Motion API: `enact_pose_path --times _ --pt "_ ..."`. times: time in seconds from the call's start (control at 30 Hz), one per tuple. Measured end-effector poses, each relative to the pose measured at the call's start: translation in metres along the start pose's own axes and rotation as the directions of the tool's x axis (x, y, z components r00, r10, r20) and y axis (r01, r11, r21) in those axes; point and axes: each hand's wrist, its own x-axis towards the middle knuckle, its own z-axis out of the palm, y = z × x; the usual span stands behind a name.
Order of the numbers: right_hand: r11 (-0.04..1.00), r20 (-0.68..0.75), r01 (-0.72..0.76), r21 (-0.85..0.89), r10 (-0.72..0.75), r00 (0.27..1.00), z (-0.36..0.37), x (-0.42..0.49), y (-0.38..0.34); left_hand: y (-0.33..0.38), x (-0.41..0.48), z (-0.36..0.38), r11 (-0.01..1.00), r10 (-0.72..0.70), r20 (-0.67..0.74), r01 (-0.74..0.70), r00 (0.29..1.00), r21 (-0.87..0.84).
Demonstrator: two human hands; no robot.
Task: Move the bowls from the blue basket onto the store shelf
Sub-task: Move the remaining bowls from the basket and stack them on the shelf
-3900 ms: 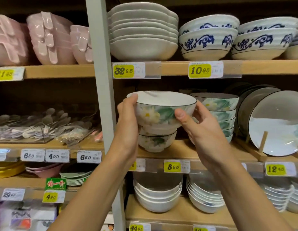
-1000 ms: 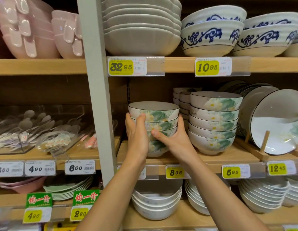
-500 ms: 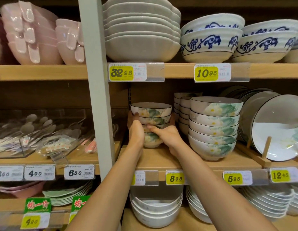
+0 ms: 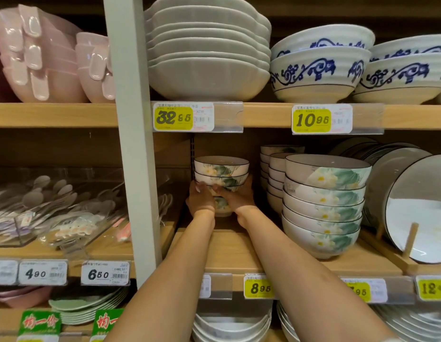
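store shelf (image 4: 229, 246) bears perhaps four nested floral bowls (image 4: 222, 170).

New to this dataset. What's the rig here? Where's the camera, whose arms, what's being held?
No robot: these are a person's bare arms, filmed by one wide-angle camera worn on their head, looking forward and down. The left hand and right hand grip a stack of small floral bowls from either side, far back on the wooden shelf. To its right stand a taller stack of larger floral bowls and plates propped in a wooden rack. The blue basket is out of view.
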Motion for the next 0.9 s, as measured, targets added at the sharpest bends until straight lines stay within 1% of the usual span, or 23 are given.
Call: enact_pose_path --times 0.1,0.17,0.33,0.43,0.5,0.6,0.7,0.9 --pt "1.0 -0.094 0.006 0.022 -0.004 0.996 0.007 0.009 0.008 -0.004 0.005 0.003 1.0 0.017 -0.007 -0.017 1.0 -0.013" --pt "0.998 -0.133 0.025 0.051 -0.018 0.991 0.012 0.015 0.013 -0.006 0.009 0.006 0.999 0.033 -0.007 -0.033 0.999 0.011" --pt "0.997 -0.143 0.024 0.069 -0.014 0.99 0.02 0.033 0.017 -0.011 0.017 0.013 0.999 0.045 -0.005 -0.045 0.999 0.011" --pt "0.998 -0.141 0.019 0.061 -0.011 0.99 0.021 0.045 0.018 -0.009 0.023 0.018 0.999 0.007 0.029 -0.005 1.0 -0.049" --pt "0.998 -0.129 -0.01 0.055 0.017 0.991 0.023 0.054 0.018 -0.008 0.027 0.023 0.996 -0.025 0.063 0.03 0.998 -0.083" --pt "0.997 -0.12 -0.035 0.063 0.043 0.992 0.022 0.065 0.02 -0.007 0.032 0.029 0.976 -0.09 0.114 0.111 0.989 -0.187" --pt "0.996 -0.115 -0.042 0.083 0.051 0.992 0.023 0.076 0.022 -0.008 0.038 0.034 0.953 -0.109 0.166 0.151 0.98 -0.264" --pt "0.989 -0.084 -0.109 0.099 0.117 0.99 0.023 0.09 0.024 -0.008 0.047 0.043 0.901 -0.148 0.209 0.219 0.967 -0.373"
